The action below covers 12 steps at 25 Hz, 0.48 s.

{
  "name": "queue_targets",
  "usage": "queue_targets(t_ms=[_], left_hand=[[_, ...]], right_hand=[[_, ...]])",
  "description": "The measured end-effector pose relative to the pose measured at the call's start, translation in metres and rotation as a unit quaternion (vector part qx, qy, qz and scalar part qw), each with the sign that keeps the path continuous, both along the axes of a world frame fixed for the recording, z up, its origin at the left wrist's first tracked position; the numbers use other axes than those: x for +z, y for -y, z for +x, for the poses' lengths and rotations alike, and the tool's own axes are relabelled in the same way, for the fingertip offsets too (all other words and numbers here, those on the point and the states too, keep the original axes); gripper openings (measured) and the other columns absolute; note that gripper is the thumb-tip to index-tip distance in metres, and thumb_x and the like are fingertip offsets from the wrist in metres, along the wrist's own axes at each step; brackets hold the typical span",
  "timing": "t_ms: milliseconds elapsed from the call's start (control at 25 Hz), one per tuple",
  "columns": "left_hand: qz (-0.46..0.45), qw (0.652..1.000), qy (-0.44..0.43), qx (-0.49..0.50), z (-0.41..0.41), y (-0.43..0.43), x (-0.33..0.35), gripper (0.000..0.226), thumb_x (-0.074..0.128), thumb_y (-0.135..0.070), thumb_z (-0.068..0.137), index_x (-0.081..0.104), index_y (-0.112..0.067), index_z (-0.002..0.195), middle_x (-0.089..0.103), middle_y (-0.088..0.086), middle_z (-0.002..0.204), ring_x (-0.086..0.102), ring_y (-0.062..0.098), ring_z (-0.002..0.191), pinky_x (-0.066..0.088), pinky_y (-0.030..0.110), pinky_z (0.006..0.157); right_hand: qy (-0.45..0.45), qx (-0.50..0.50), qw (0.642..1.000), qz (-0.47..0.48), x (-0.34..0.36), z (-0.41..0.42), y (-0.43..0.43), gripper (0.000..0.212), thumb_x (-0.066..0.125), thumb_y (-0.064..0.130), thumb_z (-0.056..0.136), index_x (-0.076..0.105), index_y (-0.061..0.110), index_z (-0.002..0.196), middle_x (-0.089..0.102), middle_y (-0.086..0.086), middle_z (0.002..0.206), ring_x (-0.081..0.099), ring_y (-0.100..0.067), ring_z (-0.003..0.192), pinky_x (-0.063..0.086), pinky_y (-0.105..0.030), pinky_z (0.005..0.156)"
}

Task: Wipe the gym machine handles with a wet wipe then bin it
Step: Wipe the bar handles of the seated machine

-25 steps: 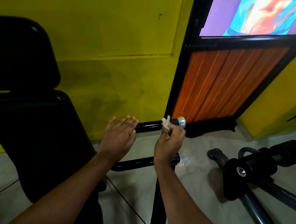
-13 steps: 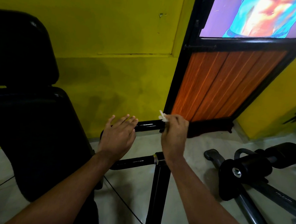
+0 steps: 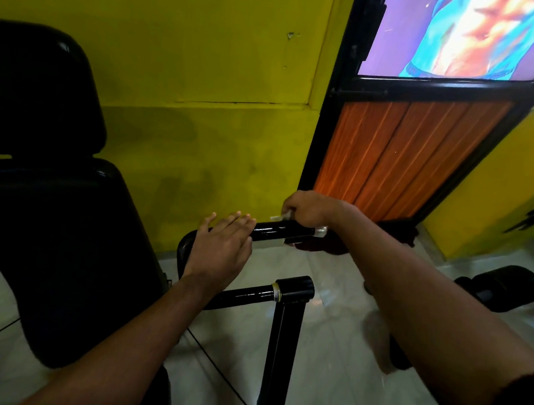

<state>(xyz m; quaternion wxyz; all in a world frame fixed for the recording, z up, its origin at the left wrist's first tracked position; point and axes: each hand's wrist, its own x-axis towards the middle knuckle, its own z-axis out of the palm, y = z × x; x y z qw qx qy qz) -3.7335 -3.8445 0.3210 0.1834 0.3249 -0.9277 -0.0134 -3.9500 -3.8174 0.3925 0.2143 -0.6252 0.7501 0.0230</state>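
A black handle bar [image 3: 271, 230] of the gym machine runs left to right in the middle of the view. My right hand [image 3: 311, 208] grips its far right end from above, with a white wet wipe [image 3: 278, 217] pressed between the fingers and the bar; only small edges of the wipe show. My left hand [image 3: 221, 247] hovers flat, fingers straight, over the left part of the same bar and holds nothing. A second, lower black handle [image 3: 292, 292] with a metal ring sits nearer me on an upright post.
The machine's black padded seat back [image 3: 44, 212] fills the left. A yellow wall stands behind, and a black-framed orange panel [image 3: 395, 156] stands at the right. Another black machine part [image 3: 507, 287] lies on the tiled floor at the far right. A thin cable [image 3: 219, 365] crosses the floor.
My right hand has moved from pinching the wipe at the bar's chrome tip to closing over the bar's end from above. The left hand stayed flat beside it.
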Motion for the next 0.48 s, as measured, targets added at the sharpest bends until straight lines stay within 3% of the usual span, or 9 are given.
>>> queue_targets(t_ms=[120, 240, 360, 480], left_hand=[[0.001, 1.0, -0.001, -0.004, -0.001, 0.0, -0.001, 0.048, 0.031, -0.036, 0.097, 0.061, -0.019, 0.13, 0.063, -0.001, 0.132, 0.052, 0.016, 0.129, 0.036, 0.05, 0.108], [0.011, 1.0, -0.008, -0.015, -0.003, 0.0, 0.001, 0.049, 0.029, -0.036, 0.098, 0.061, -0.018, 0.13, 0.063, -0.001, 0.132, 0.051, 0.017, 0.131, 0.034, 0.05, 0.109], [0.004, 1.0, -0.014, -0.015, -0.005, 0.0, 0.001, 0.048, 0.03, -0.034, 0.097, 0.064, -0.018, 0.127, 0.065, 0.0, 0.129, 0.054, 0.018, 0.128, 0.038, 0.05, 0.107], [-0.009, 1.0, -0.011, -0.018, -0.004, 0.0, 0.0, 0.047, 0.032, -0.033, 0.097, 0.063, -0.018, 0.127, 0.065, 0.001, 0.128, 0.056, 0.019, 0.125, 0.04, 0.049, 0.105]], right_hand=[[0.001, -0.016, 0.999, -0.029, -0.006, -0.001, -0.003, 0.027, 0.048, 0.012, 0.098, 0.064, 0.01, 0.12, 0.062, -0.011, 0.123, 0.057, -0.024, 0.108, 0.042, -0.029, 0.083], [-0.061, -0.079, 0.994, -0.036, -0.009, 0.007, -0.012, 0.025, 0.053, 0.014, 0.095, 0.062, 0.012, 0.118, 0.064, -0.01, 0.116, 0.061, -0.025, 0.1, 0.052, -0.038, 0.084], [-0.091, -0.098, 0.967, -0.216, -0.029, 0.034, -0.04, 0.027, 0.056, 0.001, 0.087, 0.063, 0.014, 0.11, 0.063, -0.006, 0.108, 0.059, -0.027, 0.098, 0.052, -0.043, 0.083], [-0.003, -0.219, 0.881, -0.419, -0.06, 0.067, -0.067, 0.029, 0.058, -0.01, 0.083, 0.064, 0.009, 0.104, 0.061, -0.008, 0.107, 0.052, -0.024, 0.1, 0.043, -0.026, 0.082]])
